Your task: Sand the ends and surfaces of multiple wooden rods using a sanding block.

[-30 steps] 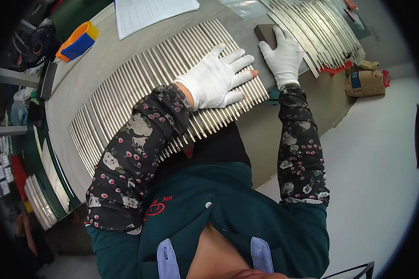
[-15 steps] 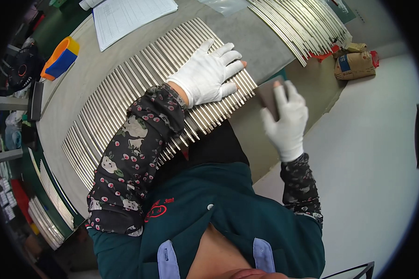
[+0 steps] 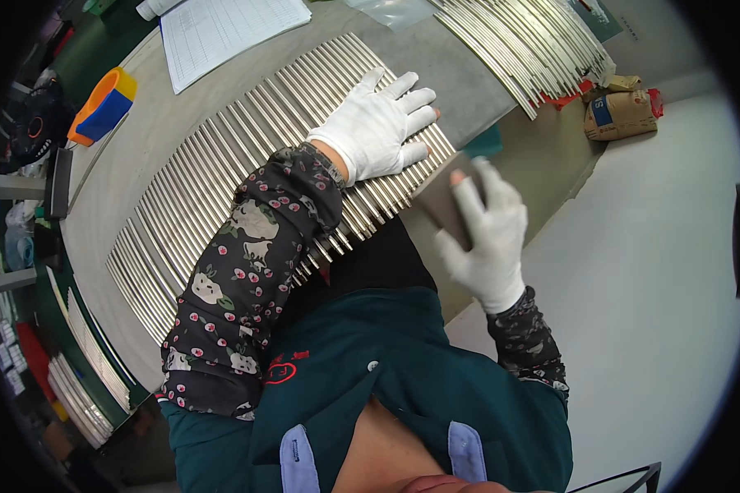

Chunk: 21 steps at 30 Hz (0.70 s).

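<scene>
A row of thin shiny metal rods (image 3: 214, 168) lies side by side on the grey table, their near ends reaching its front edge. My left hand (image 3: 376, 125), in a white glove with some fingertips bare, lies flat across the right part of the row, fingers spread. In my right hand (image 3: 493, 246), gloved the same way, is a flat grey-brown block (image 3: 441, 201), pinched between thumb and fingers. The block is at the near right ends of the rods; blur hides whether it touches them.
Another batch of metal rods (image 3: 524, 49) lies at the table's far right. Printed sheets (image 3: 230, 37) and a blue-and-orange tape roll (image 3: 105, 107) sit on the far left part of the grey table (image 3: 94, 214). A brown paper sack (image 3: 621, 115) stands beyond, at right.
My right hand has moved left and a little nearer with the block, bringing it to the rod ends. My left hand has shifted slightly right along the row.
</scene>
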Tool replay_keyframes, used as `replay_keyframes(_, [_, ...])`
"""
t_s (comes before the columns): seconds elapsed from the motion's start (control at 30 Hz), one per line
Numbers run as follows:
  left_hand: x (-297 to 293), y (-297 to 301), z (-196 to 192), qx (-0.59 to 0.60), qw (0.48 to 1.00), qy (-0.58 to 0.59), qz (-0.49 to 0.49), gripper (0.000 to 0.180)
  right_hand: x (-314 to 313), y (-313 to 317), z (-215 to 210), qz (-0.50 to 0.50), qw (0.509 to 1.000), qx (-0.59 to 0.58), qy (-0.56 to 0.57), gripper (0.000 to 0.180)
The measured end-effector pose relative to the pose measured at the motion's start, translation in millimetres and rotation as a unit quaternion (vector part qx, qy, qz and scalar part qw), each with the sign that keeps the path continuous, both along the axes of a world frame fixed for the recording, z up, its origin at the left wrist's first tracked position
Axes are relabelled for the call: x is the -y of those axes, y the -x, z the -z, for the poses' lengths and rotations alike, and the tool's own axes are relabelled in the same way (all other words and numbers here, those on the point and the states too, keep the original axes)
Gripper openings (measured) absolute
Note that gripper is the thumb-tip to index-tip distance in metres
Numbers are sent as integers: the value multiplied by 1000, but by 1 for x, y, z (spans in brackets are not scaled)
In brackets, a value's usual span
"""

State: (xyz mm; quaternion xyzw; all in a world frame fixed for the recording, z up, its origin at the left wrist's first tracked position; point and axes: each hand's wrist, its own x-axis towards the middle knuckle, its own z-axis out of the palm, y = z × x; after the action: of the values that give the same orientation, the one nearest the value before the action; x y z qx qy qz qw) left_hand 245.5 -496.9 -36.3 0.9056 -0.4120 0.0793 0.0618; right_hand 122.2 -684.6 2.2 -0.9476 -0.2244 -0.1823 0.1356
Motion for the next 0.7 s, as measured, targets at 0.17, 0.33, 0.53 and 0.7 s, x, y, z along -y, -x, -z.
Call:
replay_keyframes(0.17, [1,1,-5,-6,1000,-4,-1,56,56,-27,33,251,962,6,107,59])
replay_keyframes(0.33, [1,1,-1,9,1000,-9,0,55,10,-4,8,22,999,23,-11,60])
replay_keyframes(0.53, [-1,-2,-7,-3,1000,-14,-9,55,56,-26,21,199,976,58,62,56])
replay_keyframes(0.7, [3,-2,-6,7,1000,-15,0,55,8,-10,14,37,997,-48,-53,57])
